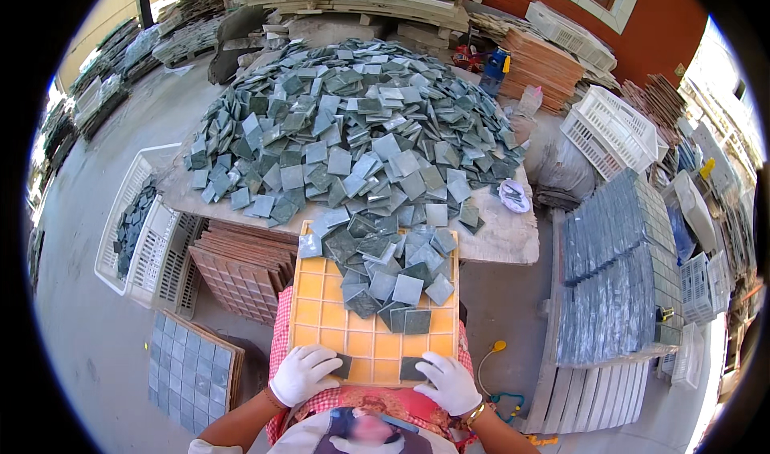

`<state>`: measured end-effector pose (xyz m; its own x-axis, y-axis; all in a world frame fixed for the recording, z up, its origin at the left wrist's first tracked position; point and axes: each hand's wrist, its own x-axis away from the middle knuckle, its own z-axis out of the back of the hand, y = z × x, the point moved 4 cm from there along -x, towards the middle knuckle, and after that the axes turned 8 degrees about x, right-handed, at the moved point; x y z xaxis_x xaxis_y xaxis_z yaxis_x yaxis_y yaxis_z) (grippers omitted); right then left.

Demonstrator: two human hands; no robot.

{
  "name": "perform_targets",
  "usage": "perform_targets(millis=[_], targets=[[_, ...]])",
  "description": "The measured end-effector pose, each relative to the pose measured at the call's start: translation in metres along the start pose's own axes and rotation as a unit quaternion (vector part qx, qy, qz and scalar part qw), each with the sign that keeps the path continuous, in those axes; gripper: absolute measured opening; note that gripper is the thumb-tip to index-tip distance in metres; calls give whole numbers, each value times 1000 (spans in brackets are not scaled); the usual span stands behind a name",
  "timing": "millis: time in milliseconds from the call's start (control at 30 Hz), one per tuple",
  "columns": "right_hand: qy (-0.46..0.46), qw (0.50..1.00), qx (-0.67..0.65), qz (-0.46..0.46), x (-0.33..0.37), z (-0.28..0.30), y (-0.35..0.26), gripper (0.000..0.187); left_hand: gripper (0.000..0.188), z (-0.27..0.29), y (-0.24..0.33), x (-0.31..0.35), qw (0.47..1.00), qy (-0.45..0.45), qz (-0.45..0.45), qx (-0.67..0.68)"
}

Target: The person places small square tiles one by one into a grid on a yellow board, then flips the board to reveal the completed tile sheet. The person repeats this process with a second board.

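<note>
An orange grid tray with square compartments rests on my lap, its far edge against the table. My left hand, in a white glove, grips a dark stone tile by its edge at the tray's near left corner. At the near right corner, my gloved right hand has its fingers on another dark square tile. Loose grey-green tiles lie heaped over the tray's far half. Behind them a big pile of the same tiles covers the table. My fingers partly hide both held tiles.
The wooden table carries a round white object at its right. White crates stand left, near a stack of brown trays and a tile-filled tray. Wrapped tile stacks sit on a pallet at right.
</note>
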<state>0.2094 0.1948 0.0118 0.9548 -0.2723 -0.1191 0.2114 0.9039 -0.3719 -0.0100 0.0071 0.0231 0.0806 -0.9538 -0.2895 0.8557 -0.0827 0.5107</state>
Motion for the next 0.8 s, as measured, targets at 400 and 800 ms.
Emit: perform_targets(millis=[400, 800], targets=[[-82, 997, -7, 5, -16, -3, 2, 49, 58, 8, 0, 9, 991, -58, 81, -85], [26, 997, 36, -63, -48, 17, 7, 60, 48, 6, 3, 4, 990, -31, 114, -77]])
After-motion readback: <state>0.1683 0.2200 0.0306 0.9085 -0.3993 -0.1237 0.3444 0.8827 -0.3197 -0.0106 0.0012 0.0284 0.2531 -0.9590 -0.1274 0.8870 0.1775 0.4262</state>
